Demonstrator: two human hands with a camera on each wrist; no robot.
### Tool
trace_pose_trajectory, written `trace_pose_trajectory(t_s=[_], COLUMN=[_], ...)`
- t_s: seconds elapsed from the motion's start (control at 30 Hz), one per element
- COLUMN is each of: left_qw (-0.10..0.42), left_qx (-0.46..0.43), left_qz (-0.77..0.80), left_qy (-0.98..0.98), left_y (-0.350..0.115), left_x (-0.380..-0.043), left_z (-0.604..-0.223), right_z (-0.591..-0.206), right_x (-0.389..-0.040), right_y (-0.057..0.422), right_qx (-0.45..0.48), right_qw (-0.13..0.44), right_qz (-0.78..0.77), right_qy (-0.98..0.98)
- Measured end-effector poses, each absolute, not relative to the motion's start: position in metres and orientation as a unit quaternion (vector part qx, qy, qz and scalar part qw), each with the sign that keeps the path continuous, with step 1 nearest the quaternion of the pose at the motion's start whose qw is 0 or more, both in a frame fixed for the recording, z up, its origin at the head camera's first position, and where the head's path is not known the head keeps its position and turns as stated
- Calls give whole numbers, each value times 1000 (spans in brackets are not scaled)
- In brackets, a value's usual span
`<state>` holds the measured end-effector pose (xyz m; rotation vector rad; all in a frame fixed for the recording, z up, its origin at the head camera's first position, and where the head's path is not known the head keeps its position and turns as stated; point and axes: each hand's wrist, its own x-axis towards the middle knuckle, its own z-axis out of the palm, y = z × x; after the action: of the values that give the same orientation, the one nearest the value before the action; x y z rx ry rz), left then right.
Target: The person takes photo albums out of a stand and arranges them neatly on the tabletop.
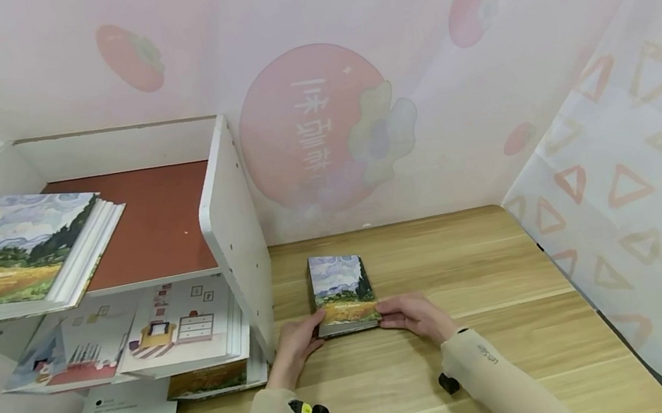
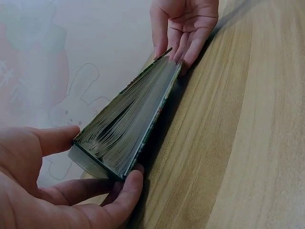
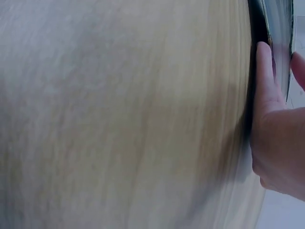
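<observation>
A small photo album (image 1: 342, 293) with a painted landscape cover is held between both hands, low over the wooden table. My left hand (image 1: 293, 348) grips its left side, thumb on the cover and fingers beneath. On the opposite side, my right hand (image 1: 421, 314) pinches the edge with the thumb above and fingers under it. Seen in the left wrist view, the album (image 2: 128, 119) shows its fanned page edges, with the left hand (image 2: 71, 191) at the near corners. Only part of the right hand (image 3: 281, 138) and the album's edge (image 3: 281, 38) appear in the right wrist view.
A white shelf unit (image 1: 239, 234) with a red-brown top board stands on the left. A larger landscape-covered album (image 1: 11, 254) lies on its top level. Several albums (image 1: 182, 328) with room drawings and others fill the levels below. A printed sheet (image 1: 457, 145) hangs behind the table (image 1: 442, 261).
</observation>
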<state>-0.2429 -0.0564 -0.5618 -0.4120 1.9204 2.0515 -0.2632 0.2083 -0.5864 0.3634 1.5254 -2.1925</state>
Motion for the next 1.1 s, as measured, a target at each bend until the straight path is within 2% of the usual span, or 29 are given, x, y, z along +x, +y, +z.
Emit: trace_pose_trajectory(t_s=[0.33, 1.1], left_qw=[130, 72], left_qx=[-158, -162], left_qz=[702, 618], left_qy=[682, 766], left_y=[-56, -56], left_x=[-244, -241], left_z=[-565, -558], right_z=[-593, -594], right_x=[-264, -264], right_y=[207, 207], right_qx=[147, 139], right_qw=[194, 199], right_qz=[-796, -794], right_qy=[553, 558])
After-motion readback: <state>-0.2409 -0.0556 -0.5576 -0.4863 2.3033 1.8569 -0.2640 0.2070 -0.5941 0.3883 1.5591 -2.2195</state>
